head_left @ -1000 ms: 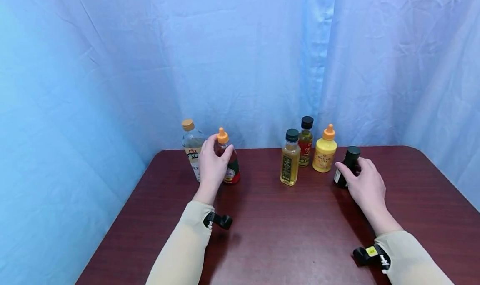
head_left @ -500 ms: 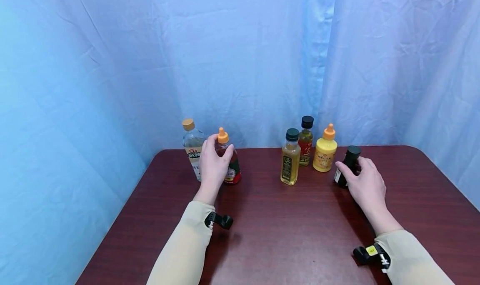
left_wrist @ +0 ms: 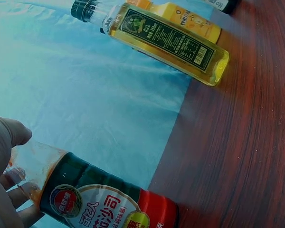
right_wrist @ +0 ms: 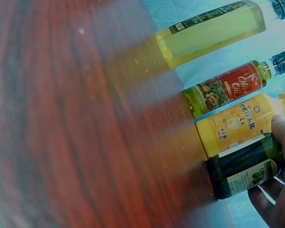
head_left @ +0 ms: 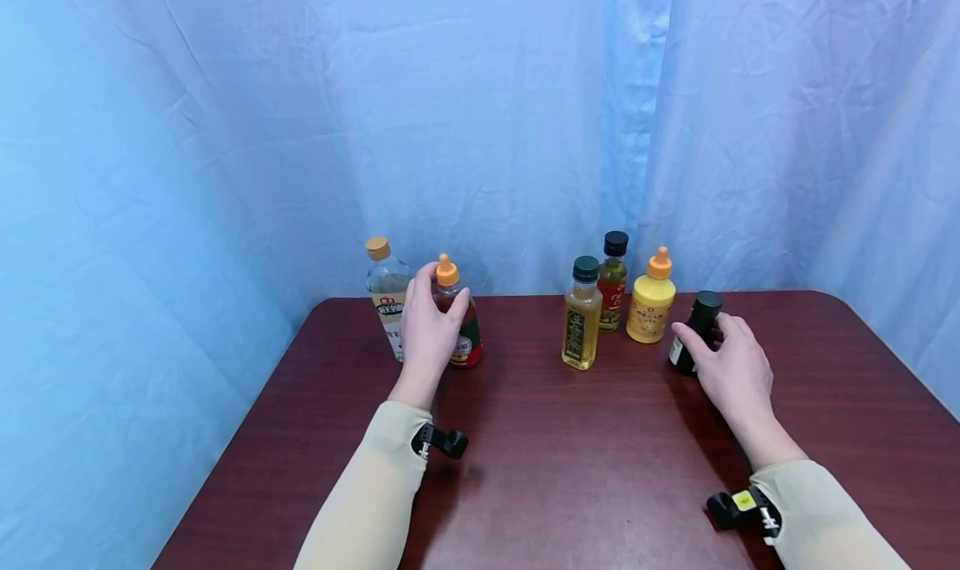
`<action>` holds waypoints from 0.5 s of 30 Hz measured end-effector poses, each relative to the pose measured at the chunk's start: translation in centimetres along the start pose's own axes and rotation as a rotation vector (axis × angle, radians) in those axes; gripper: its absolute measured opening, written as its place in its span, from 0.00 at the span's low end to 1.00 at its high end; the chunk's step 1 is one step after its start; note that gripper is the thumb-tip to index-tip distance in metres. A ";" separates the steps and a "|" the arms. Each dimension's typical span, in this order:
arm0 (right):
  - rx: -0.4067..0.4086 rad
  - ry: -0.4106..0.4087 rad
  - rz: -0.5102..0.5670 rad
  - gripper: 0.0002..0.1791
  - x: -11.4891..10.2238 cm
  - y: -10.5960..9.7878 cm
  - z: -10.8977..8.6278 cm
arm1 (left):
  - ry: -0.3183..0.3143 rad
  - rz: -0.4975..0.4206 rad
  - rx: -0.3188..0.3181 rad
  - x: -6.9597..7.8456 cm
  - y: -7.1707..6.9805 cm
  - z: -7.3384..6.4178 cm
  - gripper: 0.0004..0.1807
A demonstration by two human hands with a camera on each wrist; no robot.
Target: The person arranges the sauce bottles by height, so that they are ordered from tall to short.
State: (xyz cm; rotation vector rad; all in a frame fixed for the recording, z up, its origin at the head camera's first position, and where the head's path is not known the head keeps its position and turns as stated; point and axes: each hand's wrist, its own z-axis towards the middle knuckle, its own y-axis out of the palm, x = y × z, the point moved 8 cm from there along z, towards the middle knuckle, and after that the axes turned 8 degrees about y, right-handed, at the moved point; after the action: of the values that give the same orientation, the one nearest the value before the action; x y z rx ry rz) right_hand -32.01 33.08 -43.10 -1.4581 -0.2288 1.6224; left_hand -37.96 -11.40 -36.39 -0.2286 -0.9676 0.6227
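Note:
In the head view my left hand (head_left: 431, 328) holds the upper part of a ketchup bottle (head_left: 467, 337) with an orange nozzle cap, thumb on one side. The left wrist view shows several fingers behind the clear shoulder of the ketchup bottle (left_wrist: 99, 199). On the right, my right hand (head_left: 735, 370) grips a small dark green olive oil bottle (head_left: 703, 320) near its neck. Its thumb and fingers lie on opposite sides of the olive oil bottle (right_wrist: 247, 166) in the right wrist view. Both bottles stand on the table; the palms hide part of each.
A tan-capped clear bottle (head_left: 388, 295) stands left of the ketchup. Between the hands are a square oil bottle (head_left: 581, 324), a red-labelled olive oil bottle (head_left: 612, 291) and a yellow squeeze bottle (head_left: 651, 307). Blue curtain (head_left: 480, 137) hangs behind the dark red table (head_left: 555, 470).

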 end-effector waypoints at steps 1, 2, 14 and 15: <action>-0.001 0.001 0.000 0.34 0.0 0.0 0.0 | 0.007 -0.003 0.001 0.1 0.0 0.0 0.36; -0.001 0.003 0.000 0.34 0.0 0.0 0.0 | 0.015 -0.010 0.002 0.2 -0.1 0.0 0.38; 0.002 -0.002 0.006 0.34 0.1 0.0 0.0 | 0.215 0.031 0.093 3.2 -1.7 -0.1 0.46; 0.002 -0.002 0.006 0.34 0.1 0.0 0.0 | 0.235 0.043 0.105 3.5 -1.9 -0.1 0.46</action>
State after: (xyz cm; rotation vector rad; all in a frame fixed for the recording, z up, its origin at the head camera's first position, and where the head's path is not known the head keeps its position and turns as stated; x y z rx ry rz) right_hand -32.04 33.12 -43.16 -1.4570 -0.2248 1.6283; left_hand -35.73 -10.85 -33.18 -0.2246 -0.7038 0.6680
